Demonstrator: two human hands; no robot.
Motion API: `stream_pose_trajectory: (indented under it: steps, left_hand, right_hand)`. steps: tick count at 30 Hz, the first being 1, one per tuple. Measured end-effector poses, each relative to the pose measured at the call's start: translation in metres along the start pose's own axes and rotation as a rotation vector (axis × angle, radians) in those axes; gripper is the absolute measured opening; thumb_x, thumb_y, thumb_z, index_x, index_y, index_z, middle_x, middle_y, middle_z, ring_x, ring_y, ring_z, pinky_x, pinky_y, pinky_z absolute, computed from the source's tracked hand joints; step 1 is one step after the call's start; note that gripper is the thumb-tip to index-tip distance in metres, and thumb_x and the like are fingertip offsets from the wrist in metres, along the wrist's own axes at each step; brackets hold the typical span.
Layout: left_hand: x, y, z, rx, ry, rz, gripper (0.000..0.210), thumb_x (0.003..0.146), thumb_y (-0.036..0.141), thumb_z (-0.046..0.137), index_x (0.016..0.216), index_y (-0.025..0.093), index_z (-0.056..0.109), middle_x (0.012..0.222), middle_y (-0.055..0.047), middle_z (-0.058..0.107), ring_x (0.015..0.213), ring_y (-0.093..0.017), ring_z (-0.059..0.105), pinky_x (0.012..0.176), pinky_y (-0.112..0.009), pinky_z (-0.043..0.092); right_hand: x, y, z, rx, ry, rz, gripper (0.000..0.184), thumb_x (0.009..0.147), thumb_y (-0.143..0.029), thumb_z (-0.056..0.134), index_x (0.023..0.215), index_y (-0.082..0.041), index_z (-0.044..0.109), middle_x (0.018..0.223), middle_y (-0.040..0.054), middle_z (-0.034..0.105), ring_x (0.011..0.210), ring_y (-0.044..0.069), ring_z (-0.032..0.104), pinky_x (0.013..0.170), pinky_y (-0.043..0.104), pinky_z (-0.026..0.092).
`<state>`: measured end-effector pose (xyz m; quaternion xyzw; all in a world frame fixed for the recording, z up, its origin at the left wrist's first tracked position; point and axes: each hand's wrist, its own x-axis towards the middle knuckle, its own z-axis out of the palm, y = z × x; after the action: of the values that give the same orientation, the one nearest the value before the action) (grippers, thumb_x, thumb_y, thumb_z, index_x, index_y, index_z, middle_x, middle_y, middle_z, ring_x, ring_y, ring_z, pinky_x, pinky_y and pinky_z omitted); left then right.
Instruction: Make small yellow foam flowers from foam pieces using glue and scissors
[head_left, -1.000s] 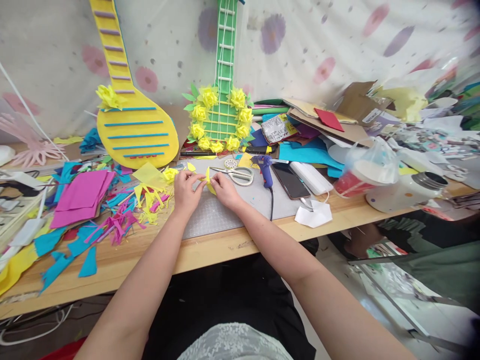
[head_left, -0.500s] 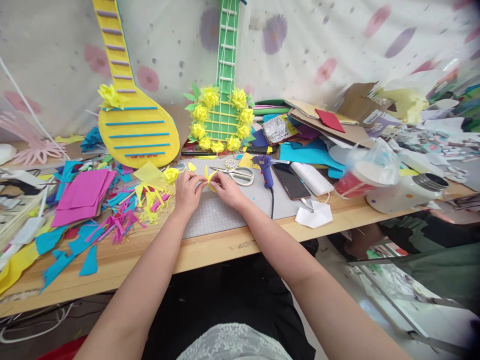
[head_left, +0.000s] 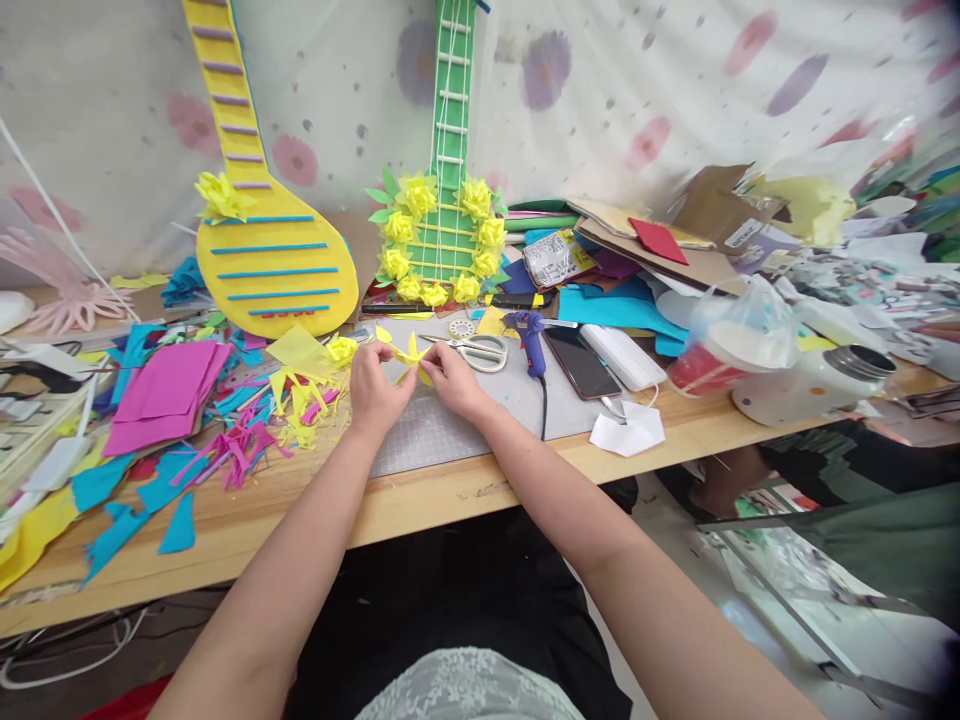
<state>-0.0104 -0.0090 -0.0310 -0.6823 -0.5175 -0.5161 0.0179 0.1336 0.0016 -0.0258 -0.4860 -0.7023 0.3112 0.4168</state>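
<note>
Above the grey cutting mat [head_left: 427,437], a small yellow paper flower [head_left: 412,354] with pointed petals sits between my hands. My right hand [head_left: 452,380] pinches its right side between thumb and fingers. On the left side, my left hand [head_left: 377,390] grips a petal, its thumb pressed to the flower and its index finger bent. White-handled scissors [head_left: 484,353] lie just beyond my right hand. One loose yellow petal [head_left: 384,335] shows behind my left fingertips, and a finished yellow paper rose [head_left: 341,350] rests to the left of that hand.
A blue glue gun [head_left: 532,345], a phone [head_left: 581,362] and a white power bank [head_left: 622,357] lie at right. Paper scraps [head_left: 240,440] cover the left side. A yellow paper instrument [head_left: 277,260] and a green one [head_left: 450,225] lean at the back. A white jar [head_left: 806,387] stands far right.
The flower has been turned so its petals spread wider into view. My left hand's thumb and index finger have moved apart; my right hand has barely moved.
</note>
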Motion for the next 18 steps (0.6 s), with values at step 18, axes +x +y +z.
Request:
stream_pose_trajectory:
  steps: [18]
  left_hand:
    - [-0.001, 0.014, 0.002, -0.189, -0.077, -0.377, 0.02, 0.069, 0.021, 0.065, 0.075, 0.021, 0.047, 0.069, 0.003, 0.058, 0.065, -0.013, 0.057, 0.067, -0.026, 0.045]
  right_hand:
    - [-0.004, -0.01, 0.01, -0.361, -0.038, 0.042, 0.02, 0.093, -0.029, 0.03, 0.095, -0.019, 0.048, 0.092, 0.006, 0.062, 0.082, 0.018, 0.056, 0.067, 0.027, 0.036]
